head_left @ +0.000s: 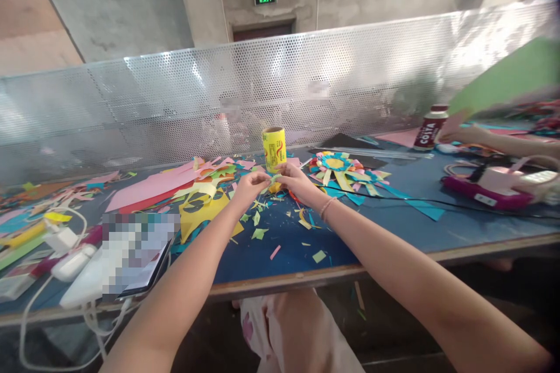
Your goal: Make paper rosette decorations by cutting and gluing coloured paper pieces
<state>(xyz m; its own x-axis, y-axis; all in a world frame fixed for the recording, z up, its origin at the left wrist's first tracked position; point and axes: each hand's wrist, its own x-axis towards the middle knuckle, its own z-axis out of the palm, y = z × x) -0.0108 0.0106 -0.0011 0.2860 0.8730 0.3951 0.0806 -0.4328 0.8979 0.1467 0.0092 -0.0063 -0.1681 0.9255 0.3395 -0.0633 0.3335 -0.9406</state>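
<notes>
My left hand (252,187) and my right hand (296,182) meet over the middle of the blue table, fingertips pinched close together. Between them is a small pale green piece of paper (270,179), partly hidden by the fingers. Just behind stands an upright yellow roll (275,148) with a hollow core, apart from the hands. A paper flower rosette (335,164) with a blue ring and pale ribbon tails lies to the right of my right hand. Scraps of cut paper (259,233) are scattered below and around both hands.
Pink paper sheets (151,189) and a cut yellow sheet (205,213) lie left. A tablet (149,268), white cables and chargers crowd the front left. At right are a brown bottle (431,127), a purple power strip (485,193) and another person's arm (494,139). A perforated metal screen (175,105) rises behind.
</notes>
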